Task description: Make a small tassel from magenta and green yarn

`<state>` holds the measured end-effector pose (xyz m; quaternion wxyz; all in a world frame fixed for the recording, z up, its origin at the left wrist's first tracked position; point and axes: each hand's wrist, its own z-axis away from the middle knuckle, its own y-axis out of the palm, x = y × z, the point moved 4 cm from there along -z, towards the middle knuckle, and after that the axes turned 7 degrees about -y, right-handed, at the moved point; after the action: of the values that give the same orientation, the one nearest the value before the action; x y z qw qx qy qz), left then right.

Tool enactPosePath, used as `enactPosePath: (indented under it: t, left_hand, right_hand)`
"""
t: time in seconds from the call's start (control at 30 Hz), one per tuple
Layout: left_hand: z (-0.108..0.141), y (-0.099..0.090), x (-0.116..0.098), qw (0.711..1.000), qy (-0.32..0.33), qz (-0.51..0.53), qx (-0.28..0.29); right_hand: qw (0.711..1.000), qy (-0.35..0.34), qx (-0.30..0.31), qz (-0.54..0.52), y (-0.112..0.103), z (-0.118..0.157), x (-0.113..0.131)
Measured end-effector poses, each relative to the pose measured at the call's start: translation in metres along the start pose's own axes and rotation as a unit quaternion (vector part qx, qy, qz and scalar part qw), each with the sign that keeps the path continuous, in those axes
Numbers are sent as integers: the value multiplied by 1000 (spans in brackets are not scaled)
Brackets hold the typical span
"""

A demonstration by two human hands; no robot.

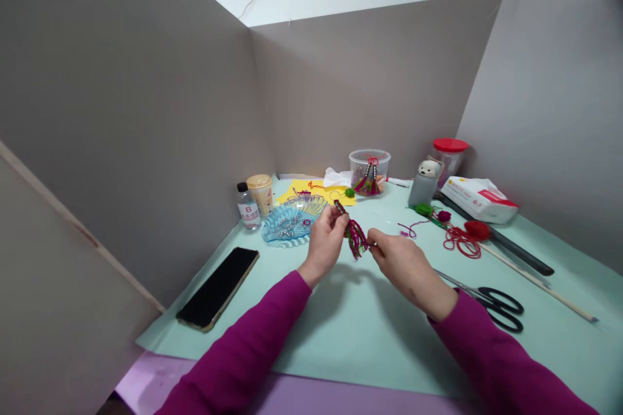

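A magenta and green yarn tassel (357,239) is held up over the mint-coloured table covering. My left hand (327,237) is closed around its upper end, where a dark, beaded-looking strip sticks out above the thumb. The loose strands hang down to the right of that grip. At the strands' lower right, my right hand (402,266) pinches with thumb and fingertips at the yarn ends. Just left of the tassel and behind my left hand lies a blue scalloped glass dish (277,228) with small beads in it.
A black phone (219,288) lies at left, near a small bottle (249,207) and a lidded cup (261,193). Black-handled scissors (499,308), red yarn (460,241), a wooden stick (540,282) and a tissue pack (481,200) lie at right. A clear tub (360,165) stands behind; grey partitions surround the table.
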<state>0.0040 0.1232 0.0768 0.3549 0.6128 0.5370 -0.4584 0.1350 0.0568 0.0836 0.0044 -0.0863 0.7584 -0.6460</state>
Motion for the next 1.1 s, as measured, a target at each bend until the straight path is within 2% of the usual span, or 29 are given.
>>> enactPosePath:
  t: [0.47, 0.57, 0.73, 0.83, 1.1]
  left_hand:
    - [5, 6, 0, 990, -78, 117, -11]
    - [5, 4, 1, 990, -84, 109, -12]
    - [-1, -1, 10, 994, -90, 57, 6]
    - [-3, -4, 16, 995, -90, 31, 5]
    - [-6, -8, 21, 993, -102, 58, -7]
  right_hand:
    - [999, -10, -2, 34, -7, 5, 6]
    - [1000, -14, -5, 27, -7, 5, 6]
    - [999, 37, -4, 12, -2, 1, -1]
    - [999, 36, -2, 9, 2, -1, -2]
    - [999, 42, -6, 11, 0, 3, -11]
